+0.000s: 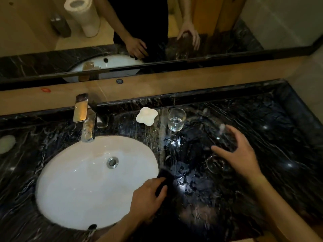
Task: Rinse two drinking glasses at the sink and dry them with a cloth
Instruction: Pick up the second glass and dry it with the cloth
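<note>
Head view: we look down at a dark marbled counter (244, 198) with a white oval sink (78, 180) set into it on the left.
Left hand: our left hand (148, 198) rests at the sink's right edge, fingers curled round a dark cloth (161, 180), which it holds against the counter.
Cloth: nearly black and hard to tell from the stone; only the part by the fingers shows clearly.
Right hand: our right hand (239, 152) is over the counter right of the sink, thumb and fingers spread wide round a clear glass (220, 154).
Held glass: it is tilted, its mouth toward us and down to the left; motion blur hides much of it, and we cannot tell whether it touches the counter.
Grip: the fingers curve round the glass's sides, so the hand seems to hold it, loosely.
Second glass: a clear tumbler (176, 119) stands upright at the back of the counter, well apart from both hands.
Dish: a small white lobed dish (146, 116) sits just left of that tumbler.
Tap: a chrome tap (85, 117) stands behind the sink, its spout over the basin.
Drain: a round metal drain (112, 162) lies in the basin.
Counter surface: wet patches shine between the hands.
Mirror: a mirror (192, 14) above the back ledge reflects both hands, the sink and a toilet.
</note>
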`<control>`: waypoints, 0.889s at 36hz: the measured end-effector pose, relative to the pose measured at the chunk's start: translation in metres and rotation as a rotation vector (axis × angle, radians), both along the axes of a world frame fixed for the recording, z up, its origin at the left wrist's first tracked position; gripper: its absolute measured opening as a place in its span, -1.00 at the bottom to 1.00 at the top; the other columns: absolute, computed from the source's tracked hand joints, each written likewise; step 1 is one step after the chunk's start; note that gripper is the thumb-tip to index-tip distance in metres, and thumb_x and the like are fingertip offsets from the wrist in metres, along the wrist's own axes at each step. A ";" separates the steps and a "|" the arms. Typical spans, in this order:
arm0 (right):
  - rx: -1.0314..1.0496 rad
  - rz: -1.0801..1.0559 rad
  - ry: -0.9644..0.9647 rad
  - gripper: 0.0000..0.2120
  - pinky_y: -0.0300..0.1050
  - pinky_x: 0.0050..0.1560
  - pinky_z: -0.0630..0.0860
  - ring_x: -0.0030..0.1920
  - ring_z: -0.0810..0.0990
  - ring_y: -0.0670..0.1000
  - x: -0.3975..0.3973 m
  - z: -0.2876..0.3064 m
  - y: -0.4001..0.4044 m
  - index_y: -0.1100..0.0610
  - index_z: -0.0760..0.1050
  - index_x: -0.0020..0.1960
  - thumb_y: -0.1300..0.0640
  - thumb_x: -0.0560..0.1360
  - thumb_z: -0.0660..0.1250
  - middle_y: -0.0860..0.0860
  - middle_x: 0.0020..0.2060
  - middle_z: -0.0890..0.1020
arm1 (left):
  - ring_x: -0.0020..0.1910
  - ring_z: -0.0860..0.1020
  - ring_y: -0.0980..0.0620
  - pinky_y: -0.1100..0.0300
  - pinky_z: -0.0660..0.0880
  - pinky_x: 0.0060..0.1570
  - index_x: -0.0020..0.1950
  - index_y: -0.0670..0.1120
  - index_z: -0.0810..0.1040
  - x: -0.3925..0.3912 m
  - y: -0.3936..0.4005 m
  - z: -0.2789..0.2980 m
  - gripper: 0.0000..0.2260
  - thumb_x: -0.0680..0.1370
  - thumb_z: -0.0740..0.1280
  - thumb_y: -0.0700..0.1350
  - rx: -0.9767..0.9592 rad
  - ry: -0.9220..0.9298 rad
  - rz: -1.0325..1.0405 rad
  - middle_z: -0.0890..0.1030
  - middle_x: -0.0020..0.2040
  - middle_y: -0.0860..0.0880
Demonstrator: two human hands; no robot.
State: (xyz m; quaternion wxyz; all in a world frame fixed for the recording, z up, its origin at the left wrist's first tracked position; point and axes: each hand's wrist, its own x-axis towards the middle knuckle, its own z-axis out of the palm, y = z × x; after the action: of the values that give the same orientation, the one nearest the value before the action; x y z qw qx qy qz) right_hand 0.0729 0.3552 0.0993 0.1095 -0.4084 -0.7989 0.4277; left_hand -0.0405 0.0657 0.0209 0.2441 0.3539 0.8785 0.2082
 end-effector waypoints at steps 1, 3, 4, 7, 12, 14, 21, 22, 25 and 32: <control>-0.058 -0.012 0.002 -0.02 -0.01 0.40 0.30 0.40 0.34 -0.05 0.013 -0.003 -0.002 -0.20 0.14 0.53 -0.15 0.25 0.59 -0.11 0.41 0.38 | 0.19 0.52 0.17 0.25 0.46 0.03 0.37 0.21 0.44 0.002 0.000 0.001 -0.45 0.51 -0.11 0.31 0.004 0.009 0.003 0.58 0.21 0.21; -0.178 -0.037 0.018 0.20 -0.05 0.42 0.20 0.43 0.26 -0.10 0.034 -0.012 -0.005 -0.21 -0.05 0.57 -0.11 0.16 0.63 -0.12 0.46 0.31 | 0.17 0.52 0.16 0.24 0.47 0.01 0.36 0.20 0.45 0.005 0.000 0.003 -0.48 0.54 -0.09 0.29 -0.003 0.028 -0.002 0.59 0.19 0.20; -0.218 -0.039 0.016 0.27 -0.04 0.44 0.17 0.45 0.23 -0.09 0.042 -0.018 -0.008 -0.23 -0.10 0.57 -0.08 0.11 0.65 -0.10 0.50 0.27 | 0.18 0.52 0.16 0.23 0.48 0.02 0.36 0.19 0.44 0.006 0.000 0.004 -0.51 0.56 -0.06 0.27 -0.011 0.034 -0.010 0.59 0.19 0.20; -0.288 -0.052 0.025 0.32 0.04 0.52 0.15 0.49 0.22 -0.05 0.057 -0.036 -0.019 -0.18 -0.09 0.58 -0.02 0.07 0.69 -0.04 0.53 0.25 | 0.21 0.49 0.15 0.19 0.49 0.04 0.38 0.18 0.43 0.007 0.000 0.005 -0.60 0.61 0.03 0.20 -0.041 0.039 -0.038 0.57 0.23 0.18; -0.328 -0.162 0.126 0.12 0.02 0.50 0.25 0.41 0.36 -0.04 0.051 -0.064 -0.037 -0.06 0.07 0.55 0.25 0.21 0.66 0.01 0.45 0.40 | 0.29 0.43 0.14 0.20 0.46 0.09 0.45 0.14 0.36 0.010 -0.002 0.008 -0.62 0.67 0.04 0.16 -0.113 0.049 -0.100 0.51 0.32 0.17; -0.319 -0.204 0.126 0.04 0.02 0.45 0.32 0.39 0.41 0.00 0.043 -0.074 -0.038 -0.03 0.14 0.51 0.21 0.21 0.67 -0.02 0.42 0.44 | 0.31 0.42 0.13 0.19 0.44 0.10 0.47 0.13 0.35 0.010 -0.001 0.009 -0.61 0.68 0.04 0.16 -0.124 0.038 -0.102 0.49 0.35 0.15; -0.254 -0.243 0.143 -0.23 -0.16 0.29 0.38 0.30 0.51 0.02 0.030 -0.083 -0.038 -0.01 0.37 0.33 0.18 0.24 0.67 -0.06 0.26 0.55 | 0.30 0.42 0.10 0.15 0.45 0.13 0.47 0.12 0.33 0.014 0.003 0.011 -0.61 0.68 0.01 0.16 -0.164 0.037 -0.099 0.49 0.34 0.13; -0.246 -0.235 0.147 -0.24 -0.16 0.27 0.40 0.28 0.52 0.03 0.030 -0.080 -0.039 -0.01 0.38 0.34 0.19 0.24 0.66 -0.05 0.25 0.57 | 0.30 0.43 0.09 0.15 0.45 0.12 0.47 0.12 0.33 0.014 0.004 0.012 -0.61 0.68 0.01 0.16 -0.166 0.035 -0.095 0.49 0.34 0.11; -0.218 -0.196 0.163 -0.25 -0.21 0.14 0.40 0.20 0.55 0.03 0.031 -0.068 -0.046 -0.07 0.39 0.33 0.21 0.25 0.66 -0.02 0.19 0.59 | 0.26 0.46 0.07 0.15 0.44 0.10 0.45 0.11 0.35 0.014 0.006 0.013 -0.62 0.68 0.02 0.16 -0.146 0.014 -0.067 0.53 0.30 0.09; -0.111 -0.013 0.232 -0.24 -0.14 0.34 0.39 0.29 0.47 -0.07 0.037 -0.040 -0.069 -0.13 0.38 0.33 0.18 0.26 0.66 -0.10 0.27 0.52 | 0.22 0.54 0.11 0.13 0.48 0.17 0.36 0.13 0.49 0.011 0.009 0.038 -0.66 0.66 0.11 0.17 0.190 -0.076 0.197 0.59 0.26 0.14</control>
State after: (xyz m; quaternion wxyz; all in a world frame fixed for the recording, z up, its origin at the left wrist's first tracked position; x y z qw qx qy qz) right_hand 0.1098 0.2859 0.0591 0.1814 -0.3668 -0.7533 0.5149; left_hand -0.0291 0.0748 0.0591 0.2211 0.2794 0.8754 0.3266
